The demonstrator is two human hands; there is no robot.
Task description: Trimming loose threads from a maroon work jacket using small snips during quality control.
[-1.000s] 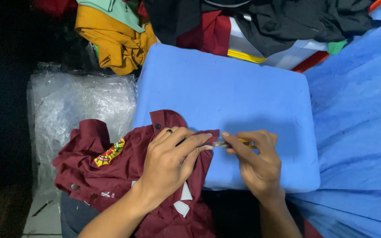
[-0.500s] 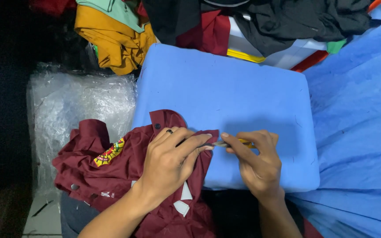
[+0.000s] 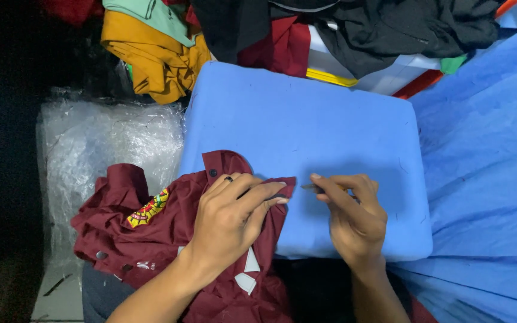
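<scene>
Nothing has shifted since a moment ago: our left hand (image 3: 231, 218) lies spread, pinning the maroon shirt (image 3: 151, 239) flat on the blue pad (image 3: 306, 119), so our right hand (image 3: 354, 218), just beside it, can pinch a thin tool (image 3: 311, 186) at the cloth's edge.

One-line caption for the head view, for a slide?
Left hand pins a maroon shirt on a blue pad; right hand pinches a small tool.
</scene>
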